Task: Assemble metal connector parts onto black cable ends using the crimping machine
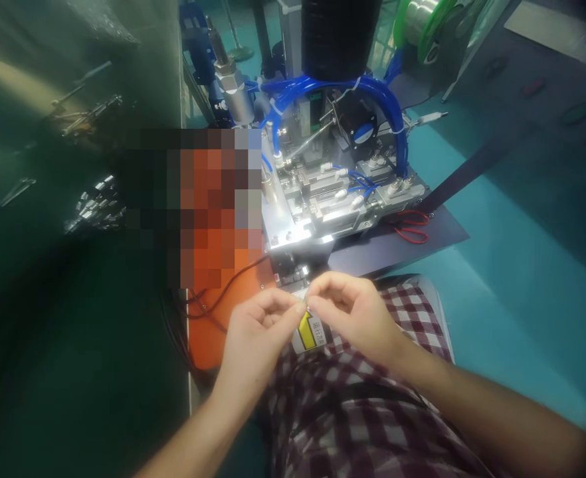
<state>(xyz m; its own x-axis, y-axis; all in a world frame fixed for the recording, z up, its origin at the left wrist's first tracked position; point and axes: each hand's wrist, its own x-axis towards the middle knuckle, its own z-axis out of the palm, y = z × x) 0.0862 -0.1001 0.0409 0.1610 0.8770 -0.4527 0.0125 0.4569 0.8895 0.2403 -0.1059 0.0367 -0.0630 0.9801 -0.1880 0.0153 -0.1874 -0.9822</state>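
Note:
My left hand [256,335] and my right hand [355,312] meet fingertip to fingertip just in front of a metal machine fixture [333,199]. Both are pinched shut on a tiny part [304,303] between them, too small to name. Below the fingers sits a white label with a yellow arrow [310,332]. An orange surface [213,318] with a dark cable [223,292] across it lies to the left of my left hand. Checked cloth [363,405] covers my lap under both wrists.
Blue air hoses [323,86] loop over the fixture under a black cylinder [337,36]. Red-handled scissors [412,226] lie on a dark mat at the right. A green-rimmed spool [422,23] stands behind. Small metal parts [94,206] lie on the dark left side. Teal surface [517,265] spreads right.

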